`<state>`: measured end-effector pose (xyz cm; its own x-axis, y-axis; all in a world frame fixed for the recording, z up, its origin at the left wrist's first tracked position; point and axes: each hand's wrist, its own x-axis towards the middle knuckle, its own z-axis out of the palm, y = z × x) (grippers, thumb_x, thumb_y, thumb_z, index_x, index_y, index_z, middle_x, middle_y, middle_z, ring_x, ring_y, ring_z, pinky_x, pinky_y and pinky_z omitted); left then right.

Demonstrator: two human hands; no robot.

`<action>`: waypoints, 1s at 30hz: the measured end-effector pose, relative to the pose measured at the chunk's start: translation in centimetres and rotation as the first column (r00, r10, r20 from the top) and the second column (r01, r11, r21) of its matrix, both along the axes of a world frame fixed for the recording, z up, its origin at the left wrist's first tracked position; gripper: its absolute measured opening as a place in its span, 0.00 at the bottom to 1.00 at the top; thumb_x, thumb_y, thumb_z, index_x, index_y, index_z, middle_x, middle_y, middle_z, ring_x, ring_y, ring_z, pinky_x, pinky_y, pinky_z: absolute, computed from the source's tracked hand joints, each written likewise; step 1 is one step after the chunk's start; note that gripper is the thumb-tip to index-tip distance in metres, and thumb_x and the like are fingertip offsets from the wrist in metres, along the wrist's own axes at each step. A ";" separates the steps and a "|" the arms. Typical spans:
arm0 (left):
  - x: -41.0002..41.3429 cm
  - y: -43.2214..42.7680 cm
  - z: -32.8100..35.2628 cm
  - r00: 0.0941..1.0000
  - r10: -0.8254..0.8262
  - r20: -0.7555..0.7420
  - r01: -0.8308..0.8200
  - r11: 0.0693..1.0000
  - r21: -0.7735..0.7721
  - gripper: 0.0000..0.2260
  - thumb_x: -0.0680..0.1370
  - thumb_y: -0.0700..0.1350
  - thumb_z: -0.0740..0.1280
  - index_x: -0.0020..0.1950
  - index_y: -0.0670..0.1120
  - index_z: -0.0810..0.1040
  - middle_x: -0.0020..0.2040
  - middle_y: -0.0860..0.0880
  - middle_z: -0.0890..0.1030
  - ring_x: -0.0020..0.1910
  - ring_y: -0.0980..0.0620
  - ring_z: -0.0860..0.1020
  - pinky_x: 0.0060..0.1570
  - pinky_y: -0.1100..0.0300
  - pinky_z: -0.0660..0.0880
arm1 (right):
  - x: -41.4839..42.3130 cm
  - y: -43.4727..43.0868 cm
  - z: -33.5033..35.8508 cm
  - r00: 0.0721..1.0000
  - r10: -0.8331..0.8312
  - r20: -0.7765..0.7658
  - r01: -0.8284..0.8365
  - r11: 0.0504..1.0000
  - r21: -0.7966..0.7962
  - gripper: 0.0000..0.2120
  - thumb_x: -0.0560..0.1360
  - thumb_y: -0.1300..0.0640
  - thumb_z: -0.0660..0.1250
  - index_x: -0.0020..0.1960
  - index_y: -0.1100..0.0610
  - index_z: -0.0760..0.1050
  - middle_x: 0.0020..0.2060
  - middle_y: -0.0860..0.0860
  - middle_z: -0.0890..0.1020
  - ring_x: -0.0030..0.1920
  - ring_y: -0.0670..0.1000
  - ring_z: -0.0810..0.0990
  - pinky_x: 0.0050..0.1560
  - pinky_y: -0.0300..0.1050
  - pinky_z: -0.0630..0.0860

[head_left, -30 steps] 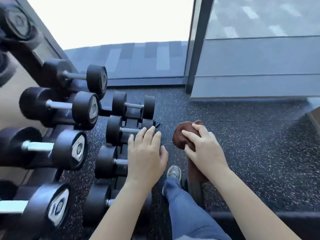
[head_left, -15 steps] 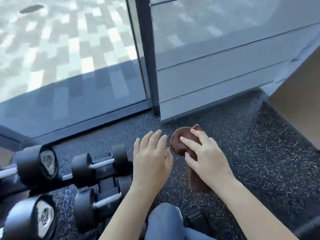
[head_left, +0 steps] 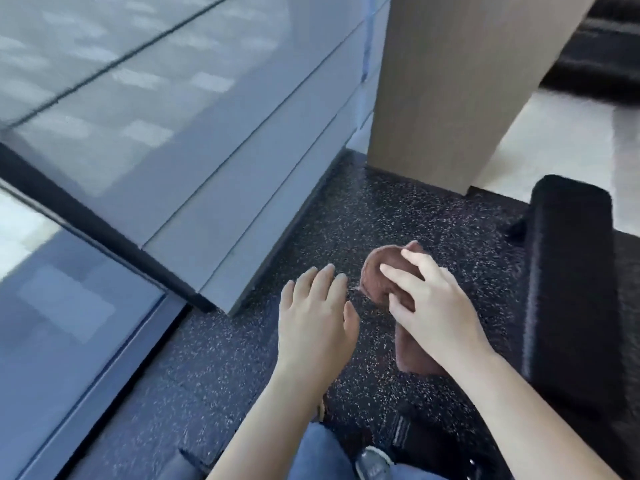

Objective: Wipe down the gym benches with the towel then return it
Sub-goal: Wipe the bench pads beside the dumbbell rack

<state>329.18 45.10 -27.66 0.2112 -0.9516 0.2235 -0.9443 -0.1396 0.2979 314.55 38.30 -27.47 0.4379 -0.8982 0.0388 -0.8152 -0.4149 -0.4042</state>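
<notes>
My right hand [head_left: 433, 306] holds a brown towel [head_left: 379, 271], bunched into a round wad at the top, with a strip hanging below my wrist. Its fingers curl over the wad. My left hand [head_left: 317, 320] hovers just left of the towel, fingers straight and loosely spread, holding nothing. A black padded gym bench [head_left: 568, 292] runs lengthwise at the right, close beside my right forearm.
Black speckled rubber floor [head_left: 242, 358] lies underfoot. A grey wall panel and glass window [head_left: 194, 140] run along the left. A beige column [head_left: 450, 81] stands ahead on the right. My jeans leg and a shoe [head_left: 372, 462] show at the bottom.
The view has swung right: the dumbbell rack has left the frame and the bench and column have come in. Both hands keep the same pose, the right still holding the towel.
</notes>
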 end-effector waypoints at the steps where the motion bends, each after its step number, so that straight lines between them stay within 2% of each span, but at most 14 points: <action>1: 0.5 -1.0 0.0 0.998 -0.055 0.013 0.055 0.998 0.008 0.16 0.66 0.41 0.75 0.52 0.41 0.81 0.54 0.44 0.81 0.54 0.41 0.79 0.51 0.41 0.75 | 0.2 -0.3 0.1 0.998 -0.061 0.002 0.061 0.998 0.007 0.19 0.71 0.56 0.69 0.61 0.47 0.75 0.65 0.51 0.72 0.54 0.56 0.73 0.49 0.51 0.76; 6: 0.6 -6.7 0.4 0.957 -0.288 0.033 0.287 0.957 0.043 0.14 0.65 0.43 0.75 0.49 0.41 0.81 0.53 0.44 0.82 0.52 0.41 0.79 0.52 0.43 0.74 | -0.3 -1.6 0.9 0.933 -0.357 0.044 0.358 0.933 -0.018 0.19 0.71 0.56 0.70 0.61 0.47 0.76 0.65 0.51 0.72 0.55 0.57 0.74 0.49 0.51 0.76; 10: -2.5 -10.4 0.3 0.887 -0.461 0.001 0.460 0.884 0.084 0.13 0.66 0.43 0.74 0.49 0.40 0.81 0.53 0.40 0.81 0.52 0.39 0.79 0.50 0.44 0.74 | -2.7 -2.0 0.9 0.829 -0.556 0.057 0.557 0.831 0.004 0.19 0.71 0.58 0.69 0.61 0.49 0.76 0.65 0.52 0.72 0.56 0.59 0.74 0.53 0.53 0.76; 13: -5.9 -12.8 0.0 0.806 -0.592 -0.018 0.591 0.800 0.107 0.14 0.66 0.42 0.74 0.49 0.39 0.81 0.53 0.39 0.81 0.52 0.38 0.79 0.50 0.43 0.74 | -5.3 -2.1 1.0 0.732 -0.676 0.082 0.679 0.734 -0.001 0.19 0.70 0.59 0.70 0.60 0.50 0.77 0.64 0.53 0.73 0.55 0.60 0.75 0.52 0.55 0.77; 22: -20.2 -19.4 -1.0 0.463 -0.886 -0.010 0.884 0.461 0.081 0.15 0.64 0.43 0.75 0.48 0.39 0.81 0.50 0.40 0.81 0.47 0.39 0.80 0.46 0.45 0.76 | -16.0 -3.1 0.1 0.397 -0.916 0.058 0.917 0.398 0.012 0.20 0.72 0.58 0.68 0.63 0.49 0.74 0.66 0.52 0.69 0.56 0.58 0.72 0.50 0.54 0.76; 27: -26.8 -20.9 -1.6 0.252 -0.968 0.001 0.963 0.251 0.100 0.14 0.67 0.46 0.67 0.49 0.40 0.80 0.51 0.40 0.81 0.49 0.39 0.79 0.49 0.46 0.75 | -20.6 -2.7 -0.5 0.172 -0.982 0.074 0.985 0.173 0.007 0.19 0.72 0.58 0.68 0.63 0.50 0.75 0.66 0.52 0.70 0.58 0.59 0.72 0.53 0.56 0.75; 30: -29.3 -21.1 -2.1 0.145 -0.989 -0.007 0.982 0.143 0.124 0.15 0.67 0.46 0.66 0.50 0.39 0.80 0.52 0.40 0.81 0.50 0.39 0.79 0.50 0.45 0.74 | -22.0 -2.0 -1.0 0.064 -0.996 0.061 0.998 0.065 0.026 0.19 0.72 0.58 0.68 0.63 0.49 0.75 0.66 0.52 0.70 0.58 0.60 0.72 0.53 0.56 0.75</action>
<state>299.91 24.04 -29.72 -0.9310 -0.3504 0.1024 -0.3100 0.9070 0.2850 292.52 36.28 -28.49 -0.8693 -0.4926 0.0418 -0.4536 0.7610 -0.4639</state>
